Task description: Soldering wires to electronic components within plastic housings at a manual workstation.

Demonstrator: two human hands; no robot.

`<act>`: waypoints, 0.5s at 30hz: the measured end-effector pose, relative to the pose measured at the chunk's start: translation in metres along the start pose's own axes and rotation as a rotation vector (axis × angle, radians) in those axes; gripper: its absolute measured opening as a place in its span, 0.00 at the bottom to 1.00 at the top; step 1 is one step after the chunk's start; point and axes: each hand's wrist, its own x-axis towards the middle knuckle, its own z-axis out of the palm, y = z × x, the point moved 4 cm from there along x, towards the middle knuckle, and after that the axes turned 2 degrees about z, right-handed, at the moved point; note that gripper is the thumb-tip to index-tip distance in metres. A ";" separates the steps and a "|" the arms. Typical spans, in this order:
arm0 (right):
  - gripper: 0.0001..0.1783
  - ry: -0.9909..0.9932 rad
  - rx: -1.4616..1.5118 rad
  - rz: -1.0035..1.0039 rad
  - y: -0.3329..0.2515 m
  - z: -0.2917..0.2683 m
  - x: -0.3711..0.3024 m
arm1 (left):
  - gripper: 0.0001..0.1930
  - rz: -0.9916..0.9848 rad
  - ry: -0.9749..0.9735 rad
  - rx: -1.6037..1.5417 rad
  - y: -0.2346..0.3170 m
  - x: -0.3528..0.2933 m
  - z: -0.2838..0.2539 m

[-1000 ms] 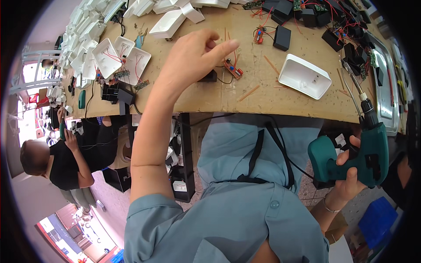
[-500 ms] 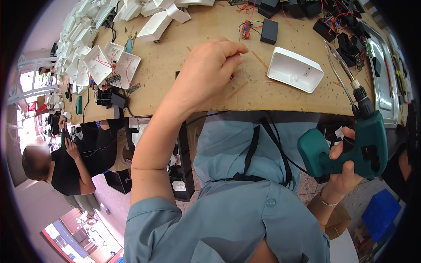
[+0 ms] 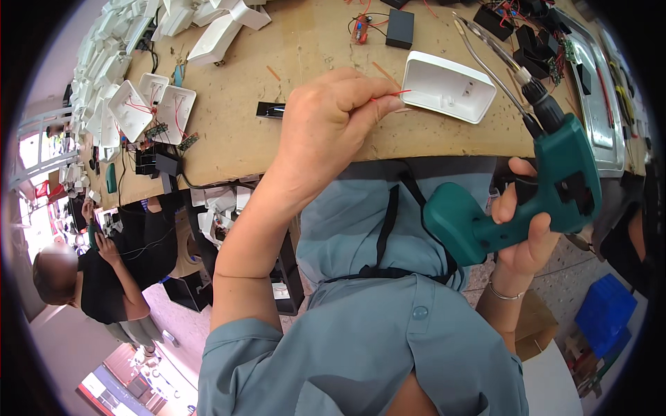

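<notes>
My left hand [image 3: 331, 125] is closed in a pinch over the table, gripping a thin red wire [image 3: 402, 92] between thumb and forefinger. The wire's end points toward an open white plastic case [image 3: 449, 93] lying just to the right. What lies beneath the palm is hidden. In my right hand [image 3: 531, 243] is a teal pistol-shaped soldering gun [image 3: 569, 184], its fingers around the handle near the trigger. Its metal tip and bent feed tube [image 3: 485, 66] reach up past the case's right side. A small black box [image 3: 269, 109] shows partly beside my left hand.
Black boxes [image 3: 400, 29] and a red circuit board [image 3: 359, 30] lie at the back. White cases with red wires [image 3: 132, 111] sit at left, below a large white pile. A metal tray [image 3: 602, 104] lies at right. Another person [image 3: 114, 256] works at far left.
The red wire now shows at my left fingertips, which are closer to the white case. My right hand has raised the soldering gun up and leftward. The whole view has shifted slightly.
</notes>
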 end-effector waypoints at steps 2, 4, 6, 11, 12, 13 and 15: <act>0.39 0.025 0.038 0.018 0.005 0.003 0.003 | 0.07 0.053 -0.004 0.040 0.001 0.000 0.003; 0.38 0.027 0.056 0.021 0.008 0.003 0.007 | 0.05 0.250 0.037 0.184 0.008 -0.001 0.005; 0.38 0.027 0.075 0.023 0.013 0.004 0.012 | 0.05 0.260 0.018 0.178 0.009 -0.002 0.007; 0.38 0.030 0.189 0.067 0.023 0.003 0.022 | 0.07 0.366 0.045 0.345 0.009 -0.001 0.010; 0.38 0.045 0.205 0.080 0.024 0.005 0.024 | 0.07 0.403 0.051 0.336 0.010 -0.001 0.010; 0.38 0.023 0.238 0.104 0.025 0.007 0.026 | 0.07 0.439 0.058 0.327 0.010 -0.001 0.010; 0.37 0.072 0.260 0.099 0.029 0.011 0.029 | 0.07 0.429 0.049 0.288 0.010 -0.001 0.013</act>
